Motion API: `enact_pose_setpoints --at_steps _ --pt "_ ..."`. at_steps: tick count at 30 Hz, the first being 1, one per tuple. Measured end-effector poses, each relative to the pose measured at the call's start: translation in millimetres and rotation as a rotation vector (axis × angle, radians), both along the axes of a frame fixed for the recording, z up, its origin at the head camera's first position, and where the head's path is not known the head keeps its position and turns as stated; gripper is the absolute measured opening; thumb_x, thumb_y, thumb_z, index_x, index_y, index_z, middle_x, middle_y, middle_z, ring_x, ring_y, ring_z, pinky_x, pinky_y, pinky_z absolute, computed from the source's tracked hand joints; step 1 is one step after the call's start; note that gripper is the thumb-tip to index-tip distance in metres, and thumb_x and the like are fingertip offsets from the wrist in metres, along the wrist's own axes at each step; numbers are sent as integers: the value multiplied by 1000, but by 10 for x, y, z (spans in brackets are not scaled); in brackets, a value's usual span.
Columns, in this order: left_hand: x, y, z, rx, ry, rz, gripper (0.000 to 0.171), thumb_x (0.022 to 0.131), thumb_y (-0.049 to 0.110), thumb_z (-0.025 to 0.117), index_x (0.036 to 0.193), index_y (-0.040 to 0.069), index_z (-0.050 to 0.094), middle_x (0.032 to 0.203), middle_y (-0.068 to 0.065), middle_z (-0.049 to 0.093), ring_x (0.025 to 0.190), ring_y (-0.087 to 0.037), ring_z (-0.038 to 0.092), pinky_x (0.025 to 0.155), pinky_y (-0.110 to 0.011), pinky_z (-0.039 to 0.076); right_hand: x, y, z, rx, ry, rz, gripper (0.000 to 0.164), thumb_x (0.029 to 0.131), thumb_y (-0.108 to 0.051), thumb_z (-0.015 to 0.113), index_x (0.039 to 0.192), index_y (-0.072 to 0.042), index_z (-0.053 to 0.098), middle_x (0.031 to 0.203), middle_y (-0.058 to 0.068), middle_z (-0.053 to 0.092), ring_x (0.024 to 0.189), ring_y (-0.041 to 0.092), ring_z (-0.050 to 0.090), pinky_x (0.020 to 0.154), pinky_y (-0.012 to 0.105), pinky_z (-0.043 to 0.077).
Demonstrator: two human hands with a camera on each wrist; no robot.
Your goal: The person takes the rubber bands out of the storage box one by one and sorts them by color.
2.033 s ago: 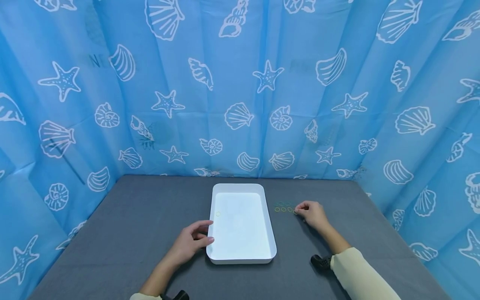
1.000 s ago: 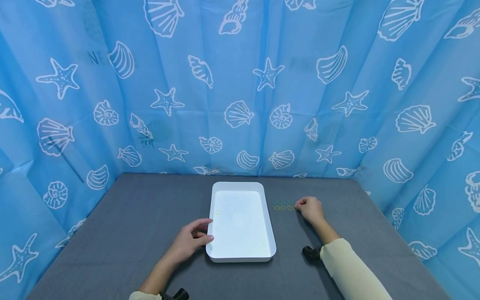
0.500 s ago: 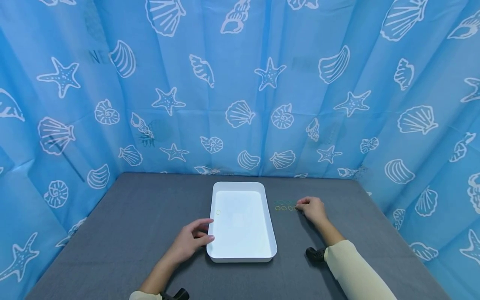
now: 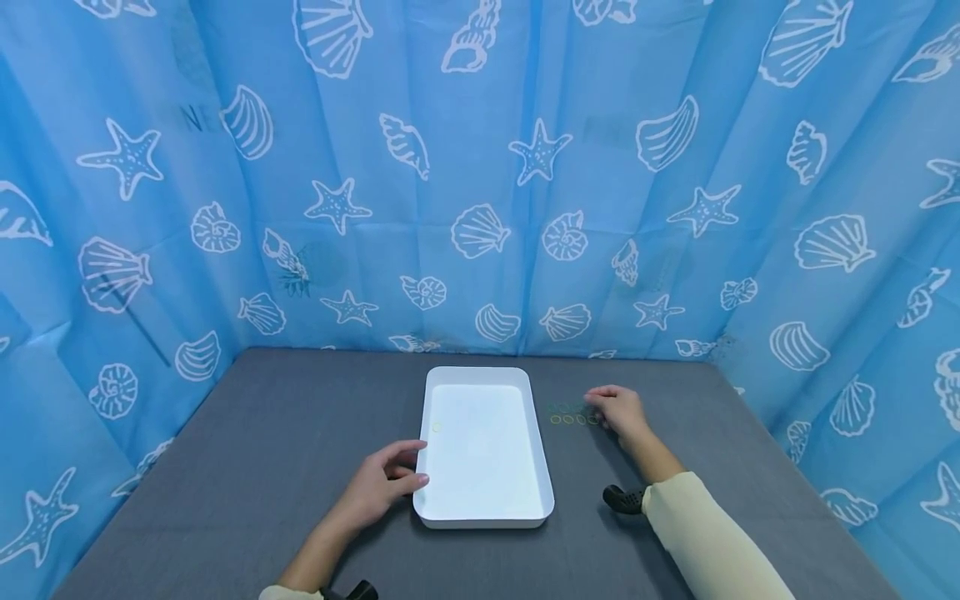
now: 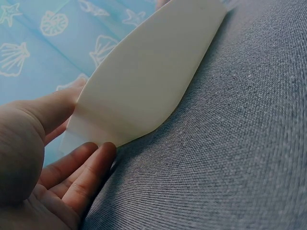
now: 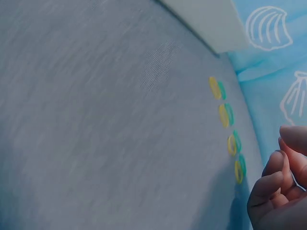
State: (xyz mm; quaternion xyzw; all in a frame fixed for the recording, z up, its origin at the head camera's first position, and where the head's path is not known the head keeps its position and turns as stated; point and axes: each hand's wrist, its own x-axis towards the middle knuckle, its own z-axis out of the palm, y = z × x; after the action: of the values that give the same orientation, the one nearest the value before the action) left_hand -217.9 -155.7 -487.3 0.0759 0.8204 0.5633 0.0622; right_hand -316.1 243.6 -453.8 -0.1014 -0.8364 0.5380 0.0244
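Note:
My left hand grips the left wall of a white rectangular tray; in the left wrist view its fingers lie on both sides of the wall. Inside the tray, near its left side, lies one thin yellow ring. To the right of the tray, small yellow rings and green rings, like little rubber bands, lie on the cloth in two close rows. My right hand hovers by the right end of these rows, its fingers loosely curled. I see nothing between its fingertips.
Grey cloth covers the table. A blue curtain with shells and starfish hangs behind it and along both sides. Dark wrist-worn devices sit at both sleeves, the right device hanging over the cloth.
My right hand has moved slightly away from the last yellow ring toward the green row, and that ring is now uncovered. My left hand stays on the tray, which has not moved.

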Motion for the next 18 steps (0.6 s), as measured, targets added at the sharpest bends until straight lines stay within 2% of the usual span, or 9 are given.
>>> enact_pose_setpoints --at_steps 4,8,13,18 --pt "3 0 -2 9 6 -1 52 84 24 78 132 14 59 114 -10 61 89 -19 61 73 -33 50 -57 -82 78 -88 -21 12 27 96 -16 63 113 5 62 87 11 60 66 14 51 59 30 44" --pt "10 9 12 18 11 2 52 84 23 78 131 13 60 114 -10 61 88 -19 61 72 -33 50 -125 -192 171 -133 -27 38 27 95 -16 63 113 5 61 84 8 60 66 15 52 60 31 44" --pt "18 10 19 35 17 -10 52 85 22 77 132 11 59 115 -12 61 89 -20 61 73 -34 50 -214 -336 261 -87 -28 55 24 95 -18 63 109 2 63 82 5 58 68 17 52 64 34 44" --pt "14 13 16 36 21 -9 52 85 21 77 132 11 59 116 -12 61 89 -20 61 73 -34 50 -302 -496 331 -42 -24 58 22 96 -19 63 107 0 65 93 11 59 77 24 55 73 42 46"
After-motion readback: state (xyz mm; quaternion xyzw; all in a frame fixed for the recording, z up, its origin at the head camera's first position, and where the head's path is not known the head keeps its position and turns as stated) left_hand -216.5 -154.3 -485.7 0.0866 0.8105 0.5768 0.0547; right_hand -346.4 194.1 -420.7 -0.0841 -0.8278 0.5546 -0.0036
